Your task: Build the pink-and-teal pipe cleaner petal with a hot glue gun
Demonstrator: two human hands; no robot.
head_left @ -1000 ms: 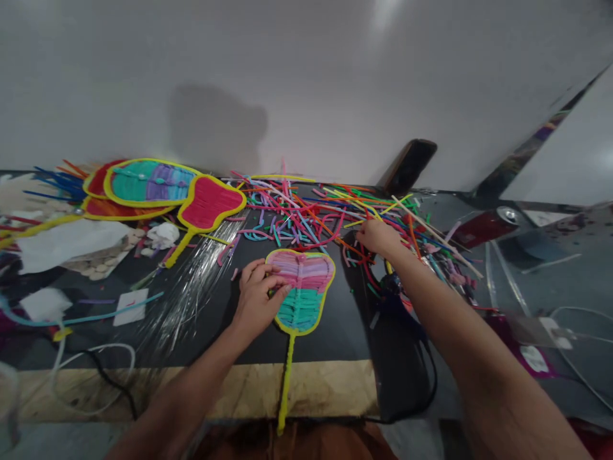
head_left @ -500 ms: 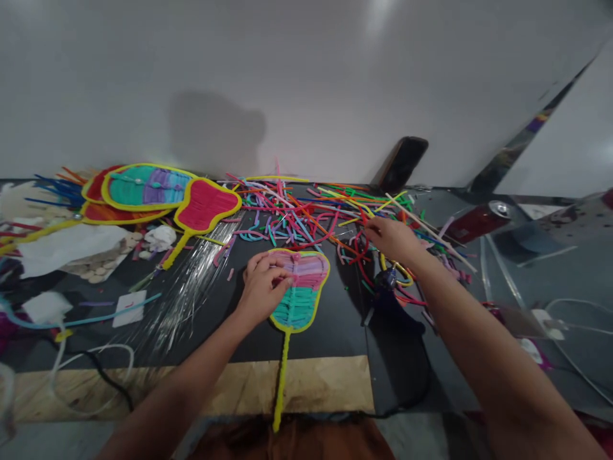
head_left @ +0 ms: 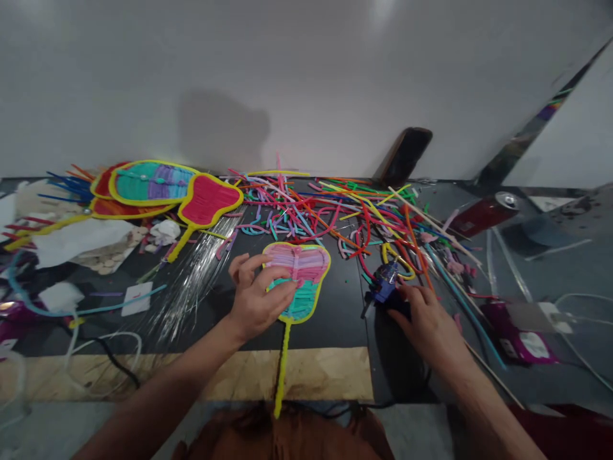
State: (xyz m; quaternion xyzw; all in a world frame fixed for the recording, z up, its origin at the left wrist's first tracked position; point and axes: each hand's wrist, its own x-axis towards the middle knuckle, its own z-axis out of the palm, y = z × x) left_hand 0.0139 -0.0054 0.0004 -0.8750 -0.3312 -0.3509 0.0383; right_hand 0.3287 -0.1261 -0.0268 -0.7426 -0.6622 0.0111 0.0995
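Observation:
A fan-shaped pipe-cleaner piece (head_left: 313, 275) lies flat on the dark table, pink and purple above, teal below, edged in yellow with a long yellow stem. My left hand (head_left: 261, 297) is over its left side, fingers curled but apart, holding nothing I can see. To the right, my right hand (head_left: 428, 316) has its fingers around the body of a dark blue glue gun (head_left: 384, 282), whose nozzle end points away from me. The gun's handle is partly hidden by my hand and shadow.
Loose pipe cleaners (head_left: 297, 204) are heaped along the wall. Finished pipe-cleaner shapes (head_left: 211, 201) and clear fibre strands (head_left: 196, 275) lie left. A phone (head_left: 406, 156) leans on the wall; a red can (head_left: 486, 214) lies right. Cables (head_left: 100, 348) run at lower left.
My right hand has come back from the pipe-cleaner heap, down to the glue gun. My left hand has lowered slightly, its fingers spreading more, uncovering more of the pink top.

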